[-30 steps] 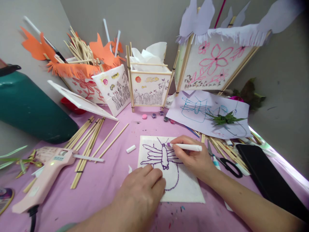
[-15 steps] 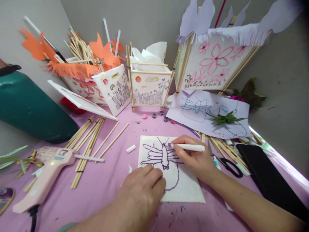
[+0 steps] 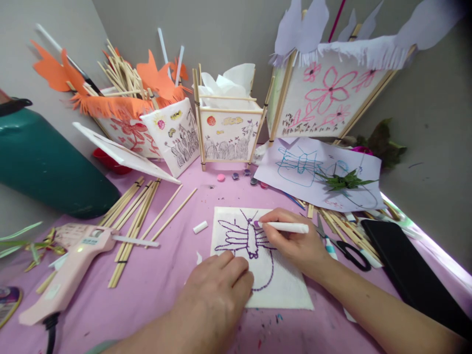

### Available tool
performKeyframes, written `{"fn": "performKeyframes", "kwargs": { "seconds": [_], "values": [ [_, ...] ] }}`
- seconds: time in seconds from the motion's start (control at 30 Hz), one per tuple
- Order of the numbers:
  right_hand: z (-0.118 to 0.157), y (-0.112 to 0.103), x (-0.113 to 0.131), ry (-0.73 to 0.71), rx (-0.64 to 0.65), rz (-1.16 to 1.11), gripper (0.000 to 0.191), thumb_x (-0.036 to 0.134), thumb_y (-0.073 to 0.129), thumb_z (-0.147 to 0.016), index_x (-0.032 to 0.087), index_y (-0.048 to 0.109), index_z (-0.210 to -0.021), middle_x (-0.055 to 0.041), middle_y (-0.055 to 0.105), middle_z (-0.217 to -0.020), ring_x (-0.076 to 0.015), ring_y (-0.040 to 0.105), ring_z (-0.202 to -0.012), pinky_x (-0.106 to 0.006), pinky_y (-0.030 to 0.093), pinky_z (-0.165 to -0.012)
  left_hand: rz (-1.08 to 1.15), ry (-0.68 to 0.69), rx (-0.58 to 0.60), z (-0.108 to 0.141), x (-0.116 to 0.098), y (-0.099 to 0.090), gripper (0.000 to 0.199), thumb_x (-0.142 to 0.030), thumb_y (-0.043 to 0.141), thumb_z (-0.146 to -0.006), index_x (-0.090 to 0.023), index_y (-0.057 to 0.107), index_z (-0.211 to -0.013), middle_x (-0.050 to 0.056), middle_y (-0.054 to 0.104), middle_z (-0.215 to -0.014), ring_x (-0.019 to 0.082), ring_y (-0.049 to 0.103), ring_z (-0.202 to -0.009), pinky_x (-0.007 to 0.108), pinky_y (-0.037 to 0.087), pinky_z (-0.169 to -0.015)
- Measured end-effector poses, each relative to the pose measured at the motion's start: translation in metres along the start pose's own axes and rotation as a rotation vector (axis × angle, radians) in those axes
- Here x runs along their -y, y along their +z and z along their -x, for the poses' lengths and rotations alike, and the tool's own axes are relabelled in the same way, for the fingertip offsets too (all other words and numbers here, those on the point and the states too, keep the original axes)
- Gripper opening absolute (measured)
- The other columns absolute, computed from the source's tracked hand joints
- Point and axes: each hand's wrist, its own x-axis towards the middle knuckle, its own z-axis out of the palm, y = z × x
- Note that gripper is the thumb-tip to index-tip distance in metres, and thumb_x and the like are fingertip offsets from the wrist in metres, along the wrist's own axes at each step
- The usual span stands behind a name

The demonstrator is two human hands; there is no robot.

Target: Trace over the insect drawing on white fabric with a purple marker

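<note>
A white square panel (image 3: 287, 287) lies on the pink cloth, bearing a purple outline of a winged insect and a curved dashed line. My right hand (image 3: 293, 241) pinches a white marker (image 3: 291, 227), its purple tip at the upper part of the insect's body. Some of the right wing lines are hidden behind that hand. My left hand (image 3: 221, 282) rests on the panel's lower left with its fingers bent and pressed together; nothing shows in it, though its underside is hidden. The white marker cap (image 3: 200, 227) lies left of the panel.
A pink glue gun (image 3: 72, 265) and bundled sticks (image 3: 138, 221) lie left. Scissors (image 3: 352, 254) and a black phone (image 3: 409, 275) are right. Behind stand a green bottle (image 3: 47, 157), decorated stick-framed boxes (image 3: 230, 135) and a paper with a blue sketch (image 3: 295, 177).
My right hand and the marker have shifted slightly left and down, bringing the tip from beside the insect's head onto its upper body. My left hand has stayed in place.
</note>
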Motion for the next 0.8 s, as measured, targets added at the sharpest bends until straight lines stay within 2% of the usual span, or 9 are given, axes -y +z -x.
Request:
{"fn": "performKeyframes", "kwargs": {
  "seconds": [0.27, 0.5, 0.57, 0.67, 0.73, 0.8],
  "values": [
    [0.001, 0.0, -0.004, 0.022, -0.089, -0.029, 0.01, 0.016, 0.055, -0.081, 0.019, 0.064, -0.081, 0.0013, 0.062, -0.071, -0.0109, 0.054, -0.062, -0.022, 0.041, -0.055, 0.019, -0.004, 0.019, 0.0, -0.001, -0.001, 0.012, -0.011, 0.052, -0.08, -0.017, 0.061, -0.085, 0.006, 0.06, -0.084, 0.021, 0.052, -0.073, 0.038, 0.05, -0.061],
    [0.0, 0.001, -0.003, -0.038, -0.04, -0.001, 0.011, 0.013, 0.055, -0.08, 0.019, 0.064, -0.079, 0.002, 0.061, -0.07, -0.0101, 0.054, -0.062, -0.021, 0.041, -0.055, 0.027, 0.0, 0.016, 0.001, -0.001, 0.001, 0.014, -0.01, 0.051, -0.08, -0.016, 0.061, -0.085, 0.006, 0.061, -0.083, 0.022, 0.052, -0.072, 0.04, 0.051, -0.06],
    [0.0, -0.001, -0.002, -0.062, -0.064, 0.012, 0.011, 0.012, 0.054, -0.081, 0.019, 0.063, -0.08, 0.002, 0.061, -0.07, -0.0099, 0.054, -0.06, -0.021, 0.041, -0.053, 0.041, 0.003, 0.004, 0.001, -0.001, 0.001, 0.014, -0.01, 0.05, -0.081, -0.016, 0.062, -0.084, 0.007, 0.061, -0.083, 0.022, 0.052, -0.071, 0.039, 0.05, -0.059],
    [0.003, -0.005, 0.001, -0.202, -0.139, 0.079, 0.012, 0.012, 0.053, -0.082, 0.019, 0.062, -0.086, 0.0001, 0.063, -0.074, -0.0112, 0.057, -0.065, -0.023, 0.044, -0.057, 0.142, -0.011, -0.057, -0.001, -0.002, -0.005, 0.018, -0.011, 0.046, -0.085, -0.016, 0.063, -0.086, 0.007, 0.062, -0.083, 0.021, 0.053, -0.072, 0.036, 0.048, -0.062],
    [0.007, -0.007, 0.005, -0.398, -0.151, 0.18, 0.015, 0.012, 0.053, -0.082, 0.019, 0.061, -0.092, -0.0012, 0.064, -0.076, -0.0123, 0.059, -0.069, -0.025, 0.046, -0.064, 0.276, -0.041, -0.107, -0.003, -0.003, -0.012, 0.02, -0.014, 0.045, -0.089, -0.017, 0.064, -0.091, 0.007, 0.063, -0.087, 0.019, 0.055, -0.076, 0.034, 0.047, -0.067],
    [0.012, -0.006, 0.011, -0.604, -0.129, 0.285, 0.018, 0.015, 0.054, -0.082, 0.02, 0.06, -0.099, -0.0015, 0.065, -0.076, -0.013, 0.058, -0.068, -0.027, 0.045, -0.064, 0.476, -0.135, -0.111, -0.005, -0.005, -0.018, 0.019, -0.02, 0.044, -0.091, -0.018, 0.063, -0.096, 0.006, 0.063, -0.088, 0.018, 0.056, -0.078, 0.031, 0.045, -0.07]
  ]
}}
